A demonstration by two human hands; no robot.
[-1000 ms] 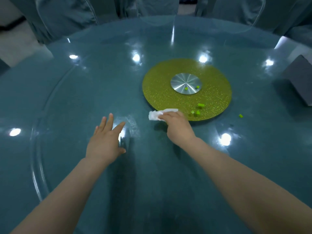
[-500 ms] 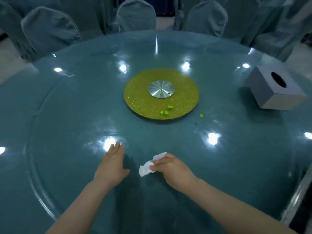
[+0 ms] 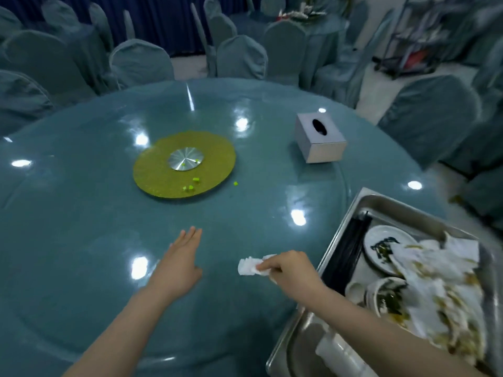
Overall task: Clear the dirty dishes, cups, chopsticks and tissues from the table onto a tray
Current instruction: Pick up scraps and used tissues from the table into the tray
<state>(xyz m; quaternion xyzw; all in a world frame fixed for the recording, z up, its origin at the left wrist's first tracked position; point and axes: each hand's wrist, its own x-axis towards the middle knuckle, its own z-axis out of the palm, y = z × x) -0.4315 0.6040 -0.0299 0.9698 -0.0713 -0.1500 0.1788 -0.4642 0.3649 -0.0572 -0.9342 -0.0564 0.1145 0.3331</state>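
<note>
Tissue (image 3: 249, 265), crumpled and white, sits pinched in the curled fingers (image 3: 268, 265) of the right hand (image 3: 290, 270), low over the desk (image 3: 81, 227) and just left of the tray (image 3: 330, 248). The left hand (image 3: 178, 268) lies flat on the glossy teal desk, fingers straight and close together, holding nothing. The steel tray at the desk's right edge carries black chopsticks (image 3: 347, 254) along its left wall, a dirty plate (image 3: 381, 244), a bowl (image 3: 386, 295), and a heap of stained tissues (image 3: 446, 284). Farther out, a yellow-green disc (image 3: 163, 178) with a silver hub (image 3: 185, 159) lies mid-desk with small green bits (image 3: 196, 180) on it. A grey tissue box (image 3: 324, 151) stands beyond, with covered chairs (image 3: 141, 63) around.
</note>
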